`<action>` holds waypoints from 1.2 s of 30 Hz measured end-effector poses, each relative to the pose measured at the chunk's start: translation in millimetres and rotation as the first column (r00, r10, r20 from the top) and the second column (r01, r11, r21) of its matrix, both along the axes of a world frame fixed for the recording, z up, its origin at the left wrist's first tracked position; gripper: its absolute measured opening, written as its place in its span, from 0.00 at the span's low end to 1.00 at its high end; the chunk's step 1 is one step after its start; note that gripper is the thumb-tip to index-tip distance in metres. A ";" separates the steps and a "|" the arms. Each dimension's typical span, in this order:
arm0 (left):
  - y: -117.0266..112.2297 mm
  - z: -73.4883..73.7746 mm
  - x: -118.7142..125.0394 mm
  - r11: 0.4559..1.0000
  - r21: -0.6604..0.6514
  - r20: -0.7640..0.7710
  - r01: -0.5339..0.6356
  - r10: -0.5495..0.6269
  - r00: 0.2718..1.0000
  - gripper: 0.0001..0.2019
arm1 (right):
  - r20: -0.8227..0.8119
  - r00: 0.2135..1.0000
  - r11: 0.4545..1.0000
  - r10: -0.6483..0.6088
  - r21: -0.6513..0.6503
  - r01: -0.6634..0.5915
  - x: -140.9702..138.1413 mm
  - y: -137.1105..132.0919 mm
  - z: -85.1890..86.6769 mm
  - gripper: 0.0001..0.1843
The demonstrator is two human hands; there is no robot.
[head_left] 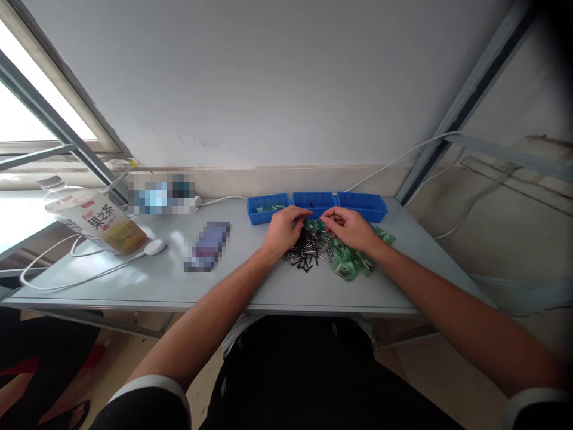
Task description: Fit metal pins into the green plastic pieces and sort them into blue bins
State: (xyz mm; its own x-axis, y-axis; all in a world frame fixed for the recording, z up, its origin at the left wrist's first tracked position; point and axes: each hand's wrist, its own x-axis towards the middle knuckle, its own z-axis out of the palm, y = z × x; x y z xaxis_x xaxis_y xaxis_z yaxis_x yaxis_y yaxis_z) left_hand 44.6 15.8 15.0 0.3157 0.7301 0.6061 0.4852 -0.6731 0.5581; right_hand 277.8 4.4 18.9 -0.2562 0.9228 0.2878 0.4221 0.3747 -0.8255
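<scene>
And here we are at the pale grey tabletop (242, 289), both bare hands in over the middle, fingertips facing each other just apart! The left hand (284, 229) arches above the left side of a loose heap of dark metal screws (308, 249), thumb and forefinger a narrow gap apart; whether anything sits between them, I cannot tell. Across from it, the right hand (348, 228) curls its fingers in, thumb close to forefinger, a tight little grip, and again I can't make out what, if anything, is in it. Below the right hand, a spread of small green plastic packets (351, 263) lies right up against the screws. Just beyond the hands, three blue plastic trays line up in a row: the left tray (257, 219) has green packets inside, the middle tray (313, 198) is partly behind the fingertips, the right tray (364, 203) sits beside it. Well over to the left, a labelled clear plastic drink bottle (96, 218) shares the table with a white cable (96, 283).
</scene>
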 end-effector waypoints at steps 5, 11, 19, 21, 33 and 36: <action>0.4 -0.4 4.7 0.995 -0.064 0.226 0.075 -0.058 0.972 0.13 | 0.017 1.000 0.992 0.005 0.123 -0.007 -3.3 0.5 -3.2 0.16; 0.7 -4.8 7.5 0.958 -0.180 0.343 0.224 -0.152 0.927 0.10 | -0.145 0.987 0.998 0.067 -0.003 -0.068 -7.1 -1.7 -4.5 0.19; 1.8 -6.2 5.6 0.963 -0.204 0.220 0.178 -0.132 0.967 0.10 | -0.147 0.989 0.998 0.022 0.053 -0.014 -5.0 -1.5 -2.5 0.17; 0.3 -4.2 5.3 0.976 -0.162 0.156 0.142 -0.117 0.981 0.12 | -0.129 0.992 0.996 0.012 0.087 -0.001 -4.6 -1.3 -2.9 0.17; -3.6 2.7 6.8 0.970 -0.186 0.142 0.158 -0.132 0.981 0.13 | 0.022 1.000 0.985 0.010 0.174 -0.014 -4.8 -5.2 1.8 0.16; -0.1 -0.8 4.8 0.958 -0.246 0.252 0.146 -0.083 0.964 0.13 | 0.029 1.000 0.984 -0.007 0.179 0.002 -5.2 -8.4 4.9 0.16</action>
State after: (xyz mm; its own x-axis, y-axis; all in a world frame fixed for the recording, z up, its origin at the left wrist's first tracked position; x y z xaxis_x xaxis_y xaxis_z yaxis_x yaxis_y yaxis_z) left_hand 49.4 15.6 14.2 0.2770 0.8394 0.4677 0.2459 -0.5324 0.8100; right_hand 272.6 -3.9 23.8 -0.2628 0.8584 0.4406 0.4472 0.5130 -0.7326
